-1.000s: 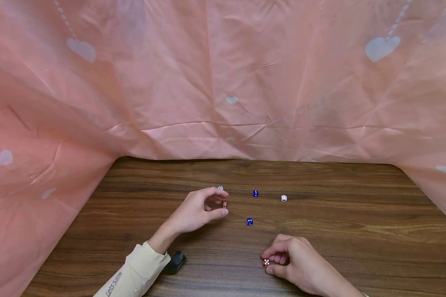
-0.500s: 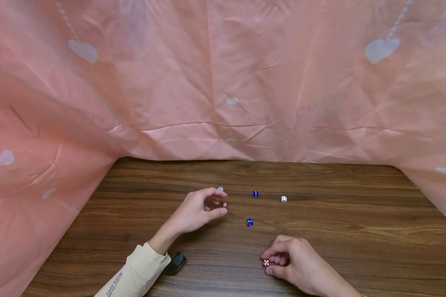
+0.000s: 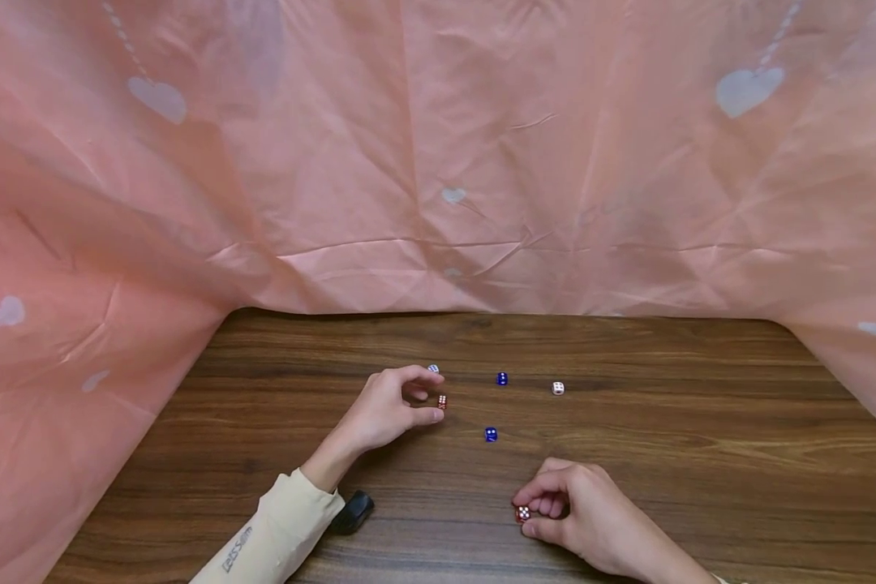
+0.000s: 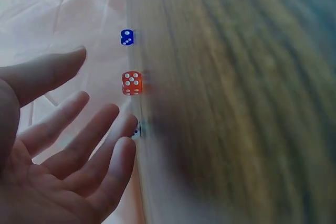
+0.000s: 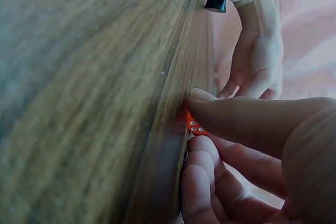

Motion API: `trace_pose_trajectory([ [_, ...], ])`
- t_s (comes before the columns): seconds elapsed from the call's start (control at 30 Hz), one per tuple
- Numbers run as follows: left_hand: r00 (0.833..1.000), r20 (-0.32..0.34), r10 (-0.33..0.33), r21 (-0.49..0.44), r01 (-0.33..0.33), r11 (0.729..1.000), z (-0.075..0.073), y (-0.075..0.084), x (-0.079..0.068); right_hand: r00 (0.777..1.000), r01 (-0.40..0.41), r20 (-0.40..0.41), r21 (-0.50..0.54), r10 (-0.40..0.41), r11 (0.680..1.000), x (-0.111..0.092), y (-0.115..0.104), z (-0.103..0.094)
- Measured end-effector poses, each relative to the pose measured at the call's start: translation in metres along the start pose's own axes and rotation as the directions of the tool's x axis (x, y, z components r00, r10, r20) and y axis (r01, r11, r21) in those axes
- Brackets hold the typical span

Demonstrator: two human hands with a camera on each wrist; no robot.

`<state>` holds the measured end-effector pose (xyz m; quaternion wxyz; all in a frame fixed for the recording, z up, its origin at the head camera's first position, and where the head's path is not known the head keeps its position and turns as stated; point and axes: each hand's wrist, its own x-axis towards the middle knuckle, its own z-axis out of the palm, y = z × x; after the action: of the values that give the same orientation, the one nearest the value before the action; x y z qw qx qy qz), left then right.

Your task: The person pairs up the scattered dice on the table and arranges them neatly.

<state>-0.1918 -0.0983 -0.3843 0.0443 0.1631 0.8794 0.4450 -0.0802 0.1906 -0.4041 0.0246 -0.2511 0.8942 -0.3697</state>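
Observation:
My right hand (image 3: 587,515) pinches a red die (image 3: 523,513) between thumb and fingers at the near right of the table; the right wrist view shows part of that red die (image 5: 195,123) behind the thumb. At the table's left middle, my left hand (image 3: 390,410) has its thumb and fingers spread apart, holding nothing. A second red die (image 3: 442,401) lies just past its fingertips, seen as a red die (image 4: 132,83) clear of the hand in the left wrist view. Behind the left fingers sits a white die (image 3: 433,370), partly hidden.
Two blue dice, the nearer blue die (image 3: 491,434) and the farther blue die (image 3: 502,379), lie mid-table. To their right is a white die (image 3: 558,388). A black device (image 3: 354,513) is at the left wrist. Pink curtain (image 3: 482,162) surrounds the wooden table (image 3: 664,422).
Both hands hold nearly the same place and pose. The left sleeve and black device have shifted slightly to the right; the dice stay where they were.

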Motion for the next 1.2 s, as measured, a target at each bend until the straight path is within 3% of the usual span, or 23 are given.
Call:
trace_pose_trajectory([
  [0.23, 1.000, -0.007, -0.014, 0.073, 0.014, 0.997, 0.003, 0.001, 0.005, 1.000, 0.006, -0.001, 0.013, -0.006, 1.000, -0.001, 0.000, 0.000],
  [0.4, 1.000, 0.014, 0.028, 0.150, -0.029, 0.988, 0.005, 0.003, 0.007, 1.000, 0.004, 0.001, 0.031, -0.004, 1.000, -0.001, 0.000, 0.001],
  [0.53, 0.999, 0.007, 0.038, 0.174, -0.039, 0.984, 0.006, 0.001, 0.009, 1.000, 0.003, 0.004, 0.043, -0.003, 0.999, -0.001, 0.001, 0.001],
  [0.73, 1.000, -0.004, -0.007, 0.195, 0.008, 0.981, 0.007, -0.003, 0.013, 1.000, 0.007, 0.008, 0.054, -0.007, 0.998, -0.001, 0.002, 0.001],
  [0.93, 0.999, 0.018, 0.027, 0.263, -0.031, 0.964, 0.008, -0.003, 0.017, 1.000, 0.018, 0.001, 0.064, -0.018, 0.998, -0.001, 0.002, 0.001],
  [1.2, 0.999, -0.004, 0.045, 0.276, -0.042, 0.960, 0.010, -0.002, 0.017, 1.000, 0.023, 0.003, 0.061, -0.024, 0.998, 0.000, 0.003, 0.001],
])
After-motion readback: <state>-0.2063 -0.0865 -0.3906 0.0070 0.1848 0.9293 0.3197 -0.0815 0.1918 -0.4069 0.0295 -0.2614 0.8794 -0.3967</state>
